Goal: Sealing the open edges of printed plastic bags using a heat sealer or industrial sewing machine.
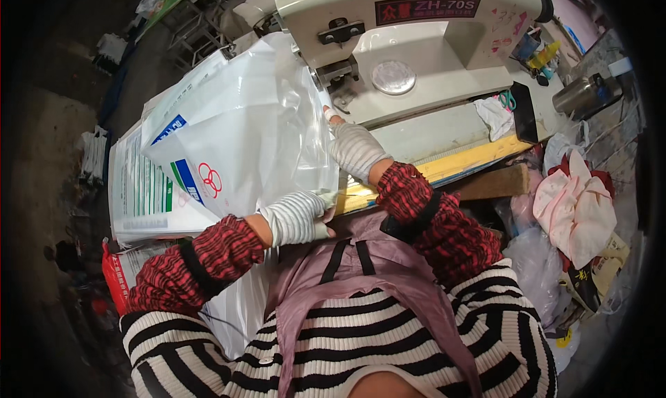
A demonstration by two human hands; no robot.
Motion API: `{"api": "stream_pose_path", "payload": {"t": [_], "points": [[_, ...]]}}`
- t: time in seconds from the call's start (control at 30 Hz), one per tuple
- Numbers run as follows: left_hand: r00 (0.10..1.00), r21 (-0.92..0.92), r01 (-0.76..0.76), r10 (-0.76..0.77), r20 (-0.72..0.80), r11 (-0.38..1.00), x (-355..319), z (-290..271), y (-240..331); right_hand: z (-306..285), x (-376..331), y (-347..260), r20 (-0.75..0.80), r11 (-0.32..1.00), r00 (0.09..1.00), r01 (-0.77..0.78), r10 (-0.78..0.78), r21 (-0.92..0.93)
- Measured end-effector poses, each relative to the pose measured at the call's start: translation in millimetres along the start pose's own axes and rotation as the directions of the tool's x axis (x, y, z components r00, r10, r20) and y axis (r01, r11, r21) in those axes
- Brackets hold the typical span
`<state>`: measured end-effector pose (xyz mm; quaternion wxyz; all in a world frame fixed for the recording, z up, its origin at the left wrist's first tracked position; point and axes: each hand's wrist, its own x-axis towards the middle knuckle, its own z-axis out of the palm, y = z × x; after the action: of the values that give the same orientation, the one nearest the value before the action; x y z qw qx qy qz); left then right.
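Note:
A stack of white plastic woven-type bags (243, 141), printed in blue, green and red, lies to the left of a cream industrial sewing machine (430, 51). My left hand (295, 217), in a white-and-grey striped glove, has its fingers closed at the near right corner of the top bag. Farther along that same right edge is my right hand (357, 150), gloved alike, with the bag's edge at its fingers. One bare fingertip points toward the machine's stitching head (340, 72). The undersides of both hands are hidden.
On the machine bed lies a round silvery disc (393, 77). Teal-handled scissors (508, 101) rest on a white cloth (494, 117) at the right. A metal flask (588, 94) stands beyond. Cloths and plastic bags (538, 259) are heaped at the right. A yellow edge (451, 162) borders the table.

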<state>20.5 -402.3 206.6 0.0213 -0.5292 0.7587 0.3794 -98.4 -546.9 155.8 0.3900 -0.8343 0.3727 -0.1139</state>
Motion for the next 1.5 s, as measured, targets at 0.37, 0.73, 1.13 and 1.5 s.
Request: {"api": "stream_pose_path", "payload": {"t": [0.37, 0.73, 1.13, 1.5], "points": [[0.922, 0.013, 0.354, -0.351, 0.164, 0.935, -19.7, -16.5, -44.0, 5.4, -2.9, -0.3, -0.025, 0.989, 0.997, -0.072, 0.076, 0.127], [0.999, 0.710, -0.030, -0.004, 0.046, 0.704, -11.8, -52.5, 19.2, 2.3, -1.6, 0.7, 0.007, 0.993, 0.997, -0.081, 0.081, 0.090], [0.869, -0.165, 0.404, -0.321, 0.376, 0.900, -25.8, -41.3, -56.7, 1.8, -6.2, -5.5, -0.005, 0.998, 0.999, -0.039, 0.040, 0.052], [0.958, 0.659, -0.234, 0.286, 0.030, 0.714, -34.0, -25.7, 55.8, 50.4, 25.3, 32.0, -0.144, 0.989, 0.981, 0.138, -0.130, 0.051]]}}
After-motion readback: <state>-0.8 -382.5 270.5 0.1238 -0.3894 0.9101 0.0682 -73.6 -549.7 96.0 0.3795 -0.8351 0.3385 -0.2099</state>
